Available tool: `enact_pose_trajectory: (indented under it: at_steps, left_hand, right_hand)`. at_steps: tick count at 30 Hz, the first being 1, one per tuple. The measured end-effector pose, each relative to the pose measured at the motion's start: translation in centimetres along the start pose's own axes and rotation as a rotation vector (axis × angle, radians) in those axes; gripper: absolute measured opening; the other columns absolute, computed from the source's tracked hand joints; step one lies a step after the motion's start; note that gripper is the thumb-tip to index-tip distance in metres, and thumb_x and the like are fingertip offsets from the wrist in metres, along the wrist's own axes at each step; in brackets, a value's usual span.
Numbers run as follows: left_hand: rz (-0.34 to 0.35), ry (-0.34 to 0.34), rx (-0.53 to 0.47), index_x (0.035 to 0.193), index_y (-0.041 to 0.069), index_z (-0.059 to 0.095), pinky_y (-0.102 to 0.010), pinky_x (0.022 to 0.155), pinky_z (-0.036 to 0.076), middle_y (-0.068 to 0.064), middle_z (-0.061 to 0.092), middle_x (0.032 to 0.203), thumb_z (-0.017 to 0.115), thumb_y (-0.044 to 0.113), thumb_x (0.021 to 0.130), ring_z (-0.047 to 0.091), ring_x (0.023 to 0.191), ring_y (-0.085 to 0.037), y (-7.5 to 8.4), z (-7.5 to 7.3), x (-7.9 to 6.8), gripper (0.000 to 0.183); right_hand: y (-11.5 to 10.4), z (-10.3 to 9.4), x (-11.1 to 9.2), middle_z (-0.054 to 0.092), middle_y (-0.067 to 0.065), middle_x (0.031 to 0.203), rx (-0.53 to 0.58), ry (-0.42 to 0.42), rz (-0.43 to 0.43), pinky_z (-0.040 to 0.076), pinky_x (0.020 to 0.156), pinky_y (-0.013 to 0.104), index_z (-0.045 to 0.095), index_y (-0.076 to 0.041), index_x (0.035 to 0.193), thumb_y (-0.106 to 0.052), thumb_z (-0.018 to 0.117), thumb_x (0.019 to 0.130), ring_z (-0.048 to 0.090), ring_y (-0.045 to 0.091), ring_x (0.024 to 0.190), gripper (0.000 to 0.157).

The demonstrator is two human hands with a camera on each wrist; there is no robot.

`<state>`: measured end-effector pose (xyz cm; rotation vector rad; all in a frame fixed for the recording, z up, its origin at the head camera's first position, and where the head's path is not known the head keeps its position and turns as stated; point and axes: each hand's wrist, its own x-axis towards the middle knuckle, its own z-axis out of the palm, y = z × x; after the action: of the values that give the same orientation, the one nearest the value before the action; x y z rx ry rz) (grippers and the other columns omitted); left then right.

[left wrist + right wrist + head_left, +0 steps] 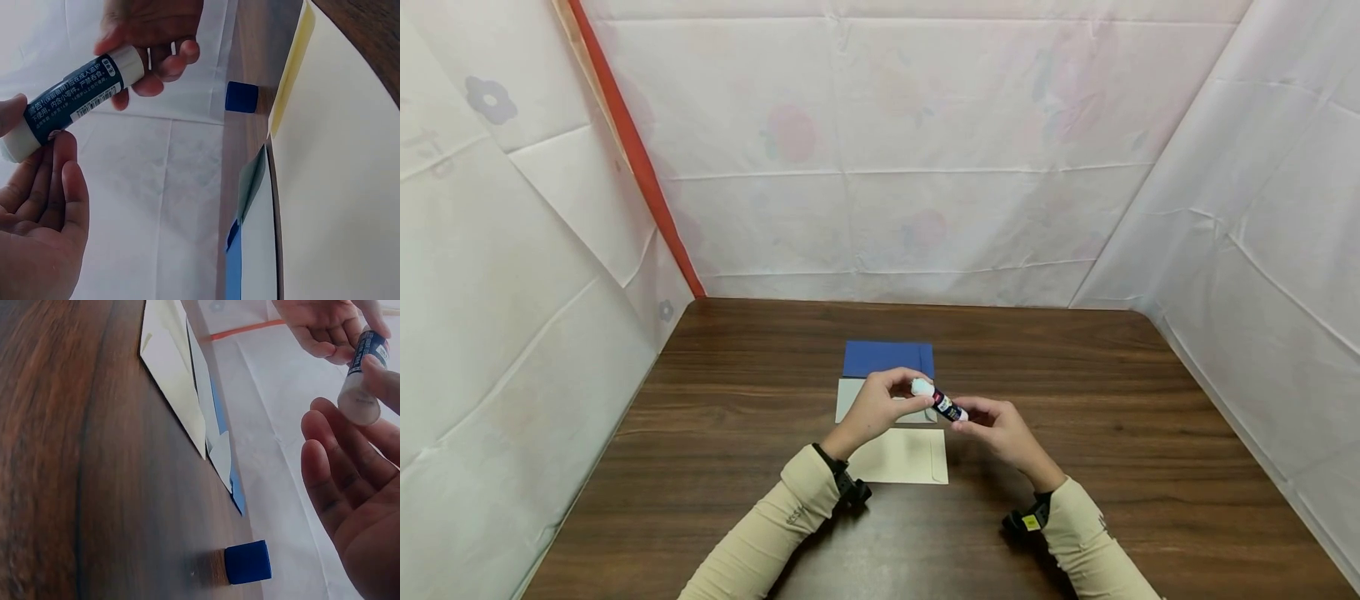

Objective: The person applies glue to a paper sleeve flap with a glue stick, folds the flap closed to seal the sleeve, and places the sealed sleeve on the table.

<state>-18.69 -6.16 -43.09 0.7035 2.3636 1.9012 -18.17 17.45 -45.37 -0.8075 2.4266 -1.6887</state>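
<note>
Both hands hold a glue stick (950, 407) up over the table, tilted, with a dark label between white ends. My left hand (880, 408) pinches it near its pale upper left end, thumb on one side and fingers on the other. At the lower right end, my right hand (1003, 429) grips the white base between thumb and fingertips. In the left wrist view, white print and a barcode show on the label. A blue cap (241, 97) stands apart on the table, also visible in the right wrist view; the head view does not show it.
Beneath the hands lie a cream envelope (902, 458), a pale grey envelope (848, 402) partly covered by the left hand, and a blue envelope (883, 357) farthest back. White patterned sheets (887, 225) enclose the wooden table (737, 375) at the back and sides.
</note>
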Motion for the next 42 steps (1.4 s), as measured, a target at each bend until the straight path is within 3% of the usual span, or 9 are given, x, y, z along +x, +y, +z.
enact_pose_trajectory:
  at_steps: [9,18,22,30,42]
  left_hand:
    - [-0.014,0.005,-0.018,0.108,0.006,0.07,-0.022,0.069,0.052,-0.014,0.07,0.097,0.075,0.016,0.086,0.063,0.081,-0.009,-0.12,0.01,-0.07,0.025]
    - [-0.052,0.048,-0.026,0.1,0.001,0.069,-0.02,0.066,0.051,-0.017,0.069,0.094,0.077,0.015,0.084,0.062,0.075,-0.007,-0.24,0.37,-0.09,0.023]
    - [-0.058,0.053,-0.034,0.1,0.0,0.069,-0.02,0.067,0.051,-0.018,0.069,0.094,0.077,0.015,0.084,0.062,0.076,-0.006,-0.22,0.33,-0.05,0.024]
    - [-0.053,0.04,-0.025,0.104,0.002,0.07,-0.02,0.068,0.051,-0.017,0.07,0.095,0.077,0.016,0.083,0.063,0.078,-0.008,-0.32,-0.08,-0.03,0.025]
    - [-0.049,0.025,-0.04,0.105,0.001,0.069,-0.02,0.068,0.052,-0.018,0.07,0.098,0.077,0.013,0.083,0.063,0.08,-0.012,-0.23,-0.15,-0.12,0.026]
  right_hand:
    - [0.41,0.07,-0.15,0.071,0.023,0.095,-0.017,0.001,0.014,0.051,0.063,0.022,0.069,0.006,0.109,-0.007,0.069,0.089,0.059,0.003,0.075,0.024]
    - [-0.07,0.75,-0.05,0.071,0.012,0.082,-0.127,0.154,0.049,0.05,0.06,0.021,0.073,-0.001,0.092,-0.013,0.083,0.075,0.057,0.002,0.067,0.023]
    - [0.07,0.89,0.07,0.07,0.012,0.081,-0.127,0.175,0.043,0.051,0.06,0.021,0.071,-0.001,0.092,-0.012,0.085,0.073,0.056,0.003,0.067,0.026]
    - [0.26,0.46,0.1,0.069,0.014,0.091,-0.018,0.047,0.059,0.051,0.065,0.023,0.067,0.002,0.108,-0.008,0.074,0.085,0.06,0.005,0.075,0.026]
    - [0.68,0.15,-0.01,0.064,0.024,0.089,0.0,-0.074,0.023,0.052,0.061,0.029,0.062,0.008,0.12,-0.006,0.061,0.095,0.057,0.009,0.073,0.029]
